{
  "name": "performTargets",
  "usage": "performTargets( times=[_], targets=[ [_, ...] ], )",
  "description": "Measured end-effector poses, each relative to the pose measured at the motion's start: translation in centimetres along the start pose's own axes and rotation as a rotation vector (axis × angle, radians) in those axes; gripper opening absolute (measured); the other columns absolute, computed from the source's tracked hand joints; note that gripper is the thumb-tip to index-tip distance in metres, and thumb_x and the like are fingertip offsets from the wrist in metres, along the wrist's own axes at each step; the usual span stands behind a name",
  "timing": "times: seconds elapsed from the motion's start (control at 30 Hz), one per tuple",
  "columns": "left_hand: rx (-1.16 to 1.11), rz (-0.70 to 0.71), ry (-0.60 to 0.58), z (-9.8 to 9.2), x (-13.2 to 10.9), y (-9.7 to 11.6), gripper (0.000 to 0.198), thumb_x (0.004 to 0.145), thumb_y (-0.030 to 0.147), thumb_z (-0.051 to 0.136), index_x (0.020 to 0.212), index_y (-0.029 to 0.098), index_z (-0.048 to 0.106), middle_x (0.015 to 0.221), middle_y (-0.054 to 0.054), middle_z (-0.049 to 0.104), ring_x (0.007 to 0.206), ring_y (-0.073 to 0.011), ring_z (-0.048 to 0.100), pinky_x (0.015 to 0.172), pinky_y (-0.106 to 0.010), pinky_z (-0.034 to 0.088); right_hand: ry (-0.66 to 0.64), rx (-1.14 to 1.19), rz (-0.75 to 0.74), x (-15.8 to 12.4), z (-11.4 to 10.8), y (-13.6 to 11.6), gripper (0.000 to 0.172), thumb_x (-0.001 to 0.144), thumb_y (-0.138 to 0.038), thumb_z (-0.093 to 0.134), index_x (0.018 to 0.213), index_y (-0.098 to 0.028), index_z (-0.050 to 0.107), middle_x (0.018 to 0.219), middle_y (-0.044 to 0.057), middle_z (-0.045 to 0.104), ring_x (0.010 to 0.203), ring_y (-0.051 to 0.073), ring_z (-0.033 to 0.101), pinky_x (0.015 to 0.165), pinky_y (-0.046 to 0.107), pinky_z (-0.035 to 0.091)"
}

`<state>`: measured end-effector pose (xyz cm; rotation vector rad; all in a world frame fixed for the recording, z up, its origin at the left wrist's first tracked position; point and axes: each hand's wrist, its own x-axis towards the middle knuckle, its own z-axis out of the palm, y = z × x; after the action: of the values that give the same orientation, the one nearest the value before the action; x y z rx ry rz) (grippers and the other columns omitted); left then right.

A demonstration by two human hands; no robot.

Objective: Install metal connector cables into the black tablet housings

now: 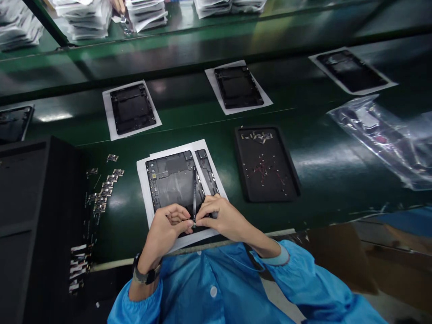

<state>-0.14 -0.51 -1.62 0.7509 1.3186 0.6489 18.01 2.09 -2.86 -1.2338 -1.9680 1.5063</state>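
Note:
My left hand [170, 225] and my right hand [221, 217] meet over the lower end of an open black tablet housing [175, 180]. Between their fingertips is the end of a dark flat ribbon cable [195, 191], with a small light-coloured piece at its tip. Thumb and forefinger are pinched on both hands. The cable runs up along the right part of the housing. Beneath the housing lie white sheets [143, 189], and a second black housing [207, 171] shows at its right. My hands cover the housing's lower edge.
Right of the housing stands a black tray [243, 180] with small boards and thin red wires. Small circuit boards [104, 191] lie at left beside a black box [50, 189]. Other housings [133, 108] rest on sheets behind. A clear plastic bag [381, 135] is at right.

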Motion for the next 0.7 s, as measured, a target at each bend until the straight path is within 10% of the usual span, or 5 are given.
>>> performTargets(
  times=[0.47,0.7],
  targets=[
    [0.231,0.147,0.185,0.4,-1.3,-1.0,0.008,0.07,0.023,0.071,0.076,0.018,0.069,0.07,-0.005,0.07,0.062,-0.0191,0.063,0.058,-0.029,0.048,-0.012,-0.115,-0.144,0.7,-3.1,-2.3,0.006,0.081,-0.018,0.069,0.083,-0.022,0.074,0.087,0.002,0.074,0.086,0.02,0.063,0.081,0.035,0.046],
    [0.572,0.494,0.415,-0.1,-3.3,-1.8,0.01,0.08,0.02,0.063,0.08,0.023,0.072,0.09,-0.007,0.071,0.088,-0.0251,0.061,0.081,-0.037,0.046,0.176,-0.396,-0.033,13.7,-6.6,-8.5,0.009,0.083,-0.018,0.064,0.083,-0.019,0.072,0.089,0.003,0.073,0.088,0.019,0.066,0.08,0.028,0.046]
  ],
)
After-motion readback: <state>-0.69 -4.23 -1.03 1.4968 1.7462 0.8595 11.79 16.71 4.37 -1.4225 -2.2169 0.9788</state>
